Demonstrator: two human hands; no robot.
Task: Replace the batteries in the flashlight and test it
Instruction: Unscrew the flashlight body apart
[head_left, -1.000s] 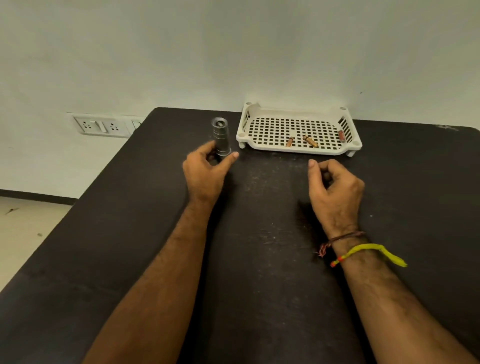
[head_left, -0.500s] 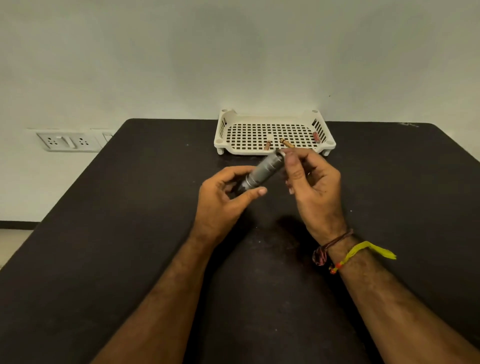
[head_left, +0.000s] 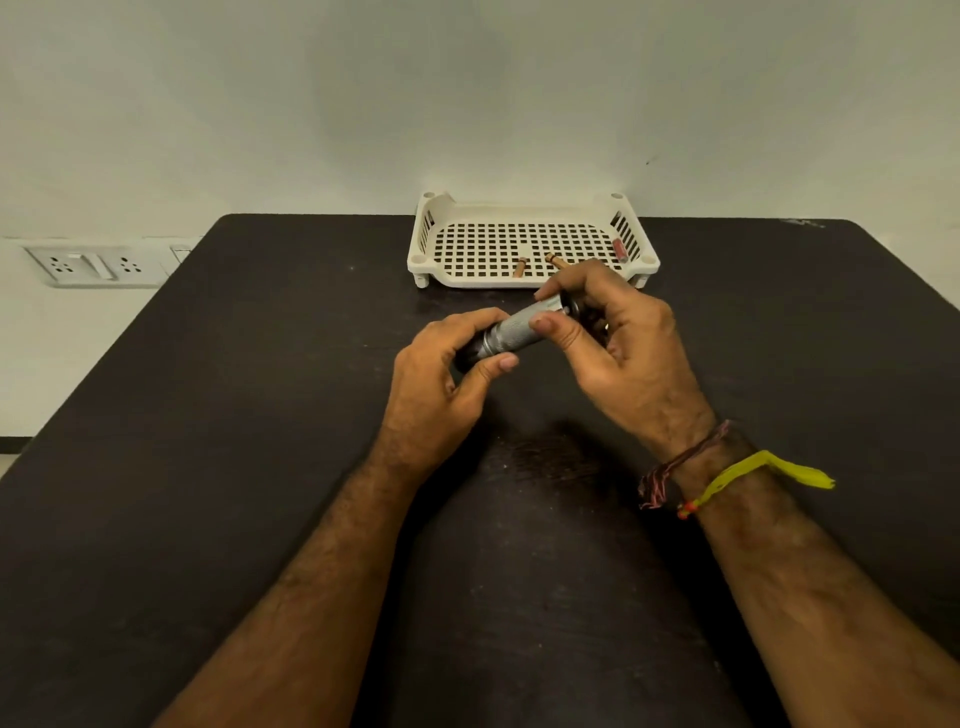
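Note:
A small silver flashlight (head_left: 511, 332) with a knurled body lies tilted above the black table (head_left: 234, 415), held between both hands. My left hand (head_left: 441, 384) grips its dark lower-left end with fingers and thumb curled round it. My right hand (head_left: 618, 348) grips the upper-right end, thumb on the body and fingers wrapped over the dark end cap. Behind the hands stands a white perforated tray (head_left: 530, 244) holding two copper-coloured batteries (head_left: 520, 266) and a red one (head_left: 619, 248) at its right wall.
The tray sits at the table's far edge against a pale wall. A white socket panel (head_left: 96, 266) is on the wall to the left of the table. Thread bands circle my right wrist (head_left: 691, 467).
The flashlight stood upright on the table a second ago with only my left hand on it. It has since been lifted and tilted, and my right hand has closed on its far end.

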